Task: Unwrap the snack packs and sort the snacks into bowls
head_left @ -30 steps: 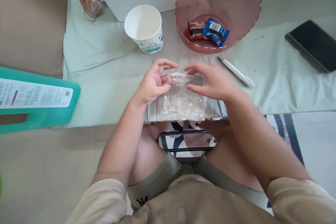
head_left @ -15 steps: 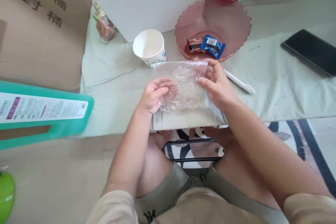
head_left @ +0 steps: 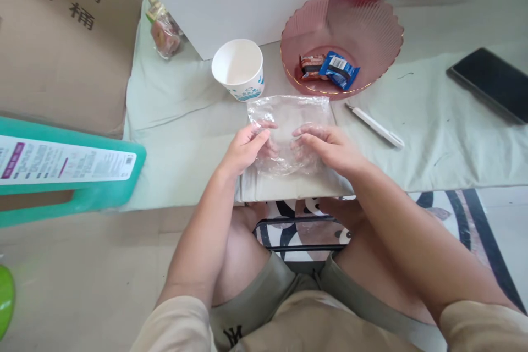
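Observation:
Between my hands is a clear plastic bag (head_left: 289,113), crinkled along its lower part and held above the table's front edge. My left hand (head_left: 246,148) grips its left side, thumb on top and fingers showing through the film. On the right side my right hand (head_left: 330,146) holds it the same way, its fingers behind the clear plastic. Just beyond the bag stands a white paper cup (head_left: 239,69) with blue print. A pink ribbed bowl (head_left: 363,27) behind it holds a red-brown packet (head_left: 310,67) and a blue packet (head_left: 340,70).
A white pen-like tool (head_left: 375,126) lies right of the bag, and a black phone (head_left: 493,82) farther right. A cardboard box (head_left: 74,60) and a green container (head_left: 119,192) stand at left. A wrapped item (head_left: 165,37) lies beside a white box (head_left: 264,0).
My right hand has moved from the bag's upper right corner down and inward onto its side. The bag's top edge is now free of the fingers. The view has shifted slightly.

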`<control>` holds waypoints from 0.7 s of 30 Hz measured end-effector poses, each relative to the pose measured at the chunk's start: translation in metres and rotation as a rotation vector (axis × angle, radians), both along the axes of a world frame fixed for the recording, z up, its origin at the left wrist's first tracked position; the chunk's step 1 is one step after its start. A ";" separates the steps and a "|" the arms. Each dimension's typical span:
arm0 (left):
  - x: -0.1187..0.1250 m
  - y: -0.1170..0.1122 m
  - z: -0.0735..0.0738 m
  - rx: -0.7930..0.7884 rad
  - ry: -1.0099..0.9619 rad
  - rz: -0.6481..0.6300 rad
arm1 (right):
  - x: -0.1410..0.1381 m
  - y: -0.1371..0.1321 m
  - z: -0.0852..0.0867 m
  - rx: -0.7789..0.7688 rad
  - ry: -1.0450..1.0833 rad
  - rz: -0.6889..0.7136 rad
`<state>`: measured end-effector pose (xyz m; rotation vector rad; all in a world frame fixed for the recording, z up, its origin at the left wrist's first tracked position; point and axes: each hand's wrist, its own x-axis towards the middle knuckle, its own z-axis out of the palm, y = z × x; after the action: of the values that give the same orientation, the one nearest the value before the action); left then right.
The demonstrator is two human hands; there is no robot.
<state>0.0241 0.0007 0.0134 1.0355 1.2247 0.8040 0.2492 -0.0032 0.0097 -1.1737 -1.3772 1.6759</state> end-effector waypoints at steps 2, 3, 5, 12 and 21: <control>-0.004 0.000 0.001 0.022 0.015 -0.008 | 0.002 0.001 -0.001 0.025 -0.053 -0.041; -0.005 -0.001 0.002 0.034 0.005 -0.009 | 0.004 0.001 -0.002 0.056 -0.078 -0.059; -0.007 -0.001 0.004 0.049 -0.035 -0.003 | 0.006 0.002 -0.004 0.118 -0.083 -0.087; -0.008 0.000 0.012 0.067 -0.171 0.109 | 0.010 0.003 -0.012 0.167 0.068 -0.198; -0.010 0.006 -0.003 0.186 -0.092 0.091 | 0.015 0.001 -0.003 0.242 -0.045 -0.188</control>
<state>0.0137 0.0064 0.0108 1.0859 1.1403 1.0409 0.2646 -0.0022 0.0064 -1.1671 -1.4053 1.3196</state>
